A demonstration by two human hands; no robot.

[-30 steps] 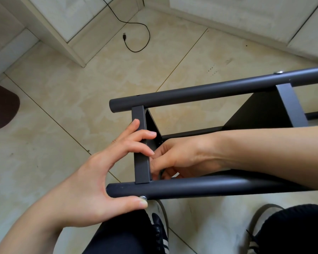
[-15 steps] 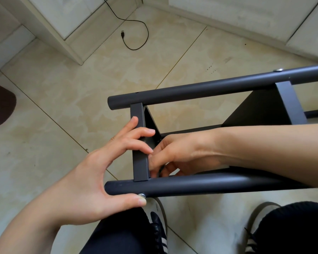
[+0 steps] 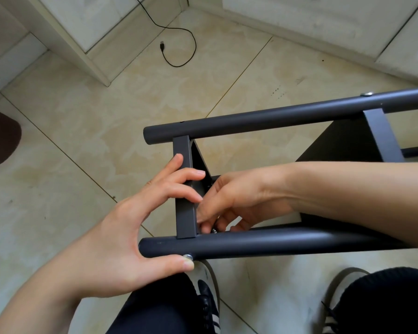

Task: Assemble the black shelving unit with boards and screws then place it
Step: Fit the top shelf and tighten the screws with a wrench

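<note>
Hardly moved. Pinching nut (image 3: 214,230) with right hand (image 3: 239,198), hooking bar (image 3: 185,213) and thumbing screw (image 3: 188,256) with left hand (image 3: 121,237). Thread nut square.

Left hand (image 3: 128,235) spread, thumb and fingers clamping frame (image 3: 275,242); right hand (image 3: 241,201) fingers curled, pinching small fastener (image 3: 214,230).

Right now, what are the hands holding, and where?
The left hand grips the frame at its end: fingers over the crossbar, thumb on the screw under the near tube. The right hand pinches a small metal part inside that corner.
</note>
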